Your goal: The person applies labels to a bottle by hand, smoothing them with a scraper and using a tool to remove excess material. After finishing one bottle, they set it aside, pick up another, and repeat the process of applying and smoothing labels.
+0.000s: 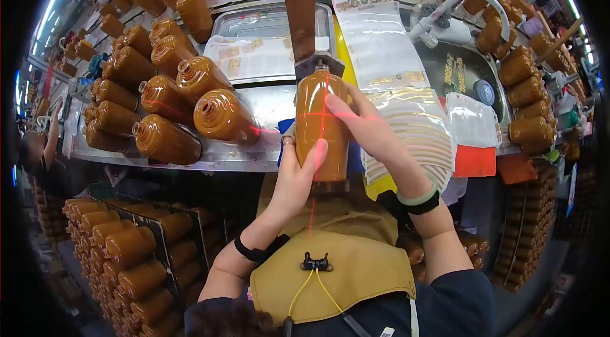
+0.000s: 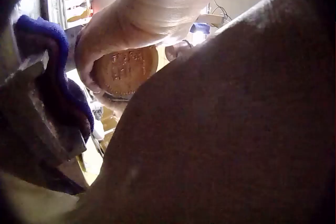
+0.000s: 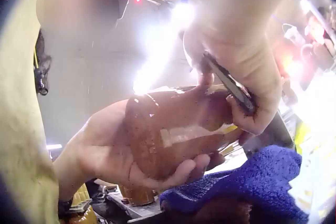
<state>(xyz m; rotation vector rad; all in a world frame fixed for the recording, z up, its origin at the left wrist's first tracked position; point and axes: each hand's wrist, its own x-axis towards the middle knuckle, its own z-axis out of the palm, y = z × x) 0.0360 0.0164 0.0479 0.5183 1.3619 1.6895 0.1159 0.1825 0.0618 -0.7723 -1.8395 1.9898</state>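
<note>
A glossy brown bottle [image 1: 311,127] stands out in front of me, its neck toward a metal bracket on a brown post. My left hand [image 1: 298,175] holds it from the left, thumb along its side; the right wrist view shows those fingers wrapped under the body. Raised marks show on the bottle's base [image 2: 126,71] in the left wrist view. My right hand [image 1: 368,124] lies over the bottle's right side, fingertips on its surface. Curled in its fingers is a thin, flat, dark-edged piece [image 3: 229,83]. A blue towel [image 3: 262,182] lies below the bottle.
Several brown bottles [image 1: 225,114] crowd the left bench, and more are stacked underneath. At right are white label sheets [image 1: 387,51], a fan of gold-edged strips [image 1: 413,140] and a sink with a curved faucet [image 1: 438,13]. A brown post [image 1: 297,6] rises ahead; a metal tray [image 1: 273,19] sits behind.
</note>
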